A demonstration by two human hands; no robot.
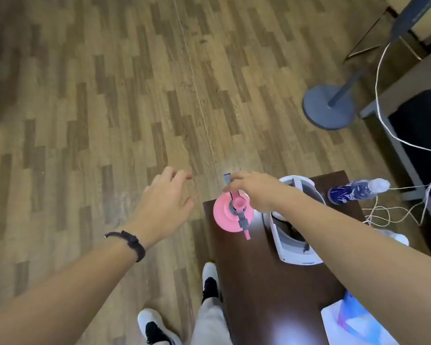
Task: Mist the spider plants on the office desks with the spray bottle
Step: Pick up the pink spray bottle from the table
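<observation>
A pink spray bottle (230,215) with a grey pump head stands upright at the far left corner of a dark brown table (264,282). My right hand (255,190) reaches over the bottle's top, its fingers touching the grey trigger end; a closed grip is not visible. My left hand (166,202) hovers over the wooden floor to the left of the table, fingers spread and holding nothing. A dark band sits on my left wrist. No spider plant is in view.
On the table stand a white headset-like device (296,235), a lying blue-labelled water bottle (356,190) and white cables (393,212). A grey round stand base (329,107) is on the floor at the right. My feet (157,327) are beside the table's left edge.
</observation>
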